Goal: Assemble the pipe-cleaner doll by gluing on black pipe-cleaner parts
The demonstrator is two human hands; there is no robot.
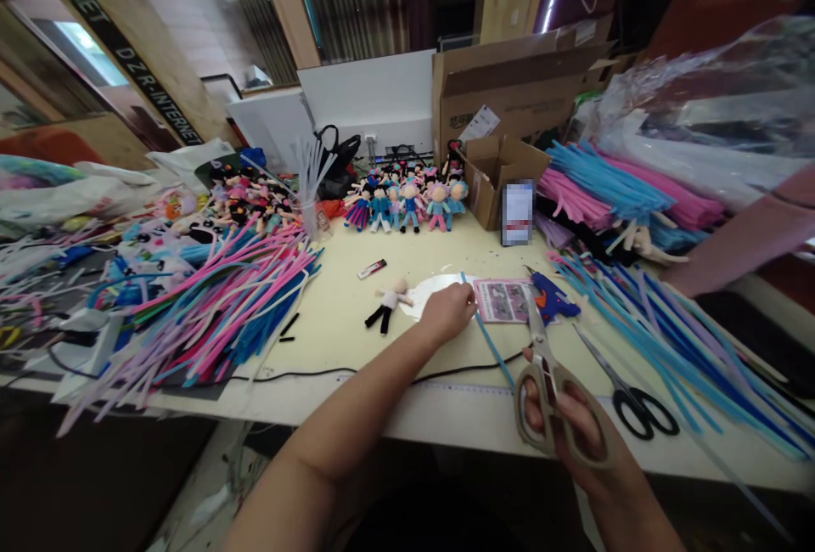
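My left hand pinches a blue pipe cleaner near its upper end; the strip slants down to the right across the table. My right hand is wrapped through the handles of grey-beige scissors, whose blades point up and away. A small doll with a white top and black legs lies left of my left hand. Behind that hand is a white sheet. Beyond the scissors lie a printed card and a blue glue gun.
Black-handled scissors lie at right, beside loose blue pipe cleaners. A pink and blue pipe cleaner heap covers the left. Finished dolls stand at the back near cardboard boxes and a phone. A black cable crosses the front.
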